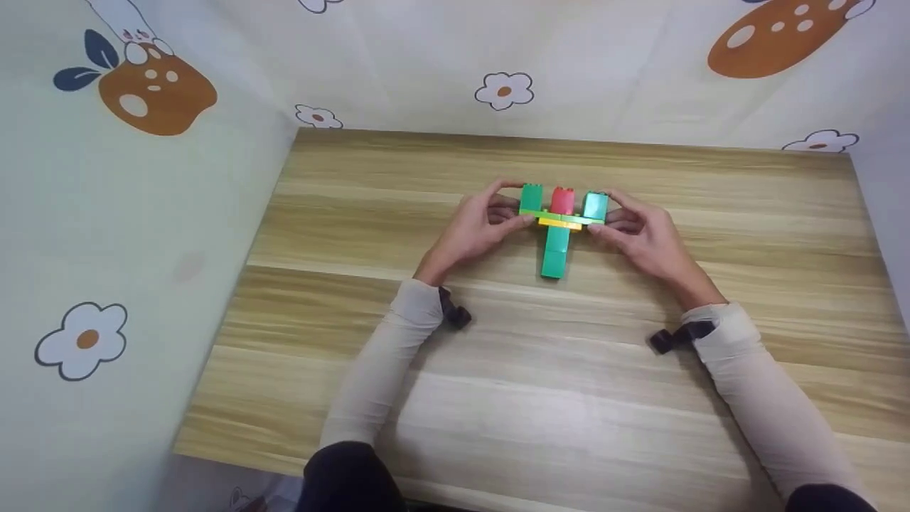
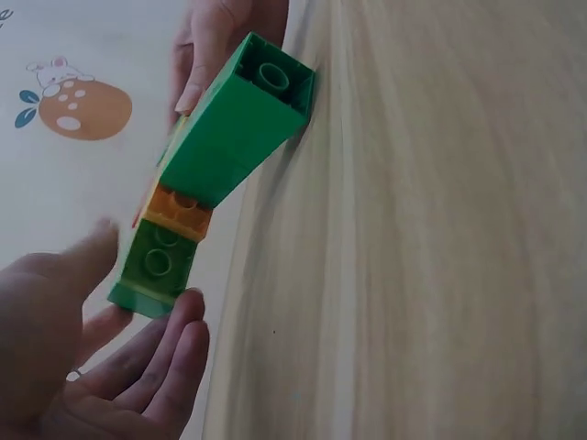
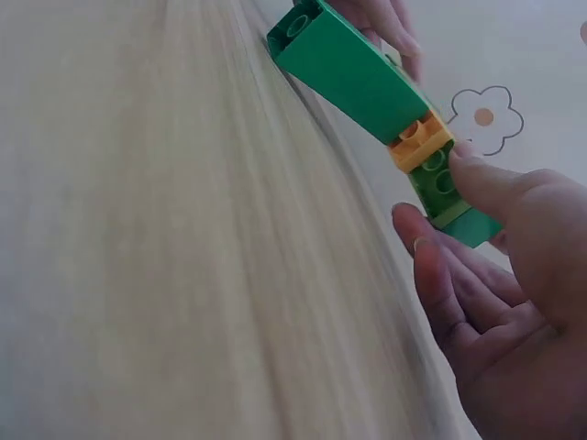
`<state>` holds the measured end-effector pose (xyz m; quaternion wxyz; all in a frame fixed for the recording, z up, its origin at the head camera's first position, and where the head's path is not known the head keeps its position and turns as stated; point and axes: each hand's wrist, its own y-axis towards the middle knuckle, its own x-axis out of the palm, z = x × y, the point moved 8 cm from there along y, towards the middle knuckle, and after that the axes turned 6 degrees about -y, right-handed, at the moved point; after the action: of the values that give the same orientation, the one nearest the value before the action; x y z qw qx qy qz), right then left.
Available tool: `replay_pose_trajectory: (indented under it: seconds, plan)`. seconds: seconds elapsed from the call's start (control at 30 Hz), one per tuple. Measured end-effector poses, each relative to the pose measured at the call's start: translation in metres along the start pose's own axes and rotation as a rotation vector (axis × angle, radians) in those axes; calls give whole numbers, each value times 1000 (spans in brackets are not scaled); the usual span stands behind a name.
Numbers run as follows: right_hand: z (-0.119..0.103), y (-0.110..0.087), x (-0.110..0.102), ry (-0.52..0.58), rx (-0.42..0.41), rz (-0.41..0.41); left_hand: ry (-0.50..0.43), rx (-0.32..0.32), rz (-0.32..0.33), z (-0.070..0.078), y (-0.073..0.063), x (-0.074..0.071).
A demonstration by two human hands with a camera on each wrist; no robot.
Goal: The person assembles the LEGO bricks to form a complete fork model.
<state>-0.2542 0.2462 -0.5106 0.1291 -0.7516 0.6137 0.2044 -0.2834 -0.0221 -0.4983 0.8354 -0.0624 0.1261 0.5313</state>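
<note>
A toy building-brick model [image 1: 557, 240] is held between two hands near the far middle of the table. It has a stem of green bricks, a yellow piece [image 1: 559, 223] across it, light green plates, and a row of green, red [image 1: 562, 201] and green bricks on top. The left hand [image 1: 475, 222] grips the left end, thumb at the plate and index finger at the top of the green brick [image 1: 531, 198]. At the opposite end, the right hand [image 1: 648, 238] pinches the other green brick [image 1: 595, 206] and plate. Hollow undersides show in the left wrist view on the stem [image 2: 234, 133].
The wood-grain table [image 1: 526, 398] reaches back to a patterned wall sheet [image 1: 398, 64], with another sheet [image 1: 178, 213] along the left side. Dark wrist cameras [image 1: 455, 313] are strapped over the light sleeves [image 1: 377, 363].
</note>
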Motion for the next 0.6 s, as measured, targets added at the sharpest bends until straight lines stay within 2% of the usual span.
replay_pose_trajectory:
  seconds: [0.17,0.33,0.47,0.6]
  plan:
    - [9,-1,1,-42,58,-54,29,-28,-29,-7,0,4]
    - [9,-1,2,-108,52,-91,103,-41,-33,-10,0,5]
    - [7,0,1,-183,33,-83,126,-65,-37,-13,0,5]
    - [5,2,0,-206,13,-58,137,-62,-32,-14,1,6]
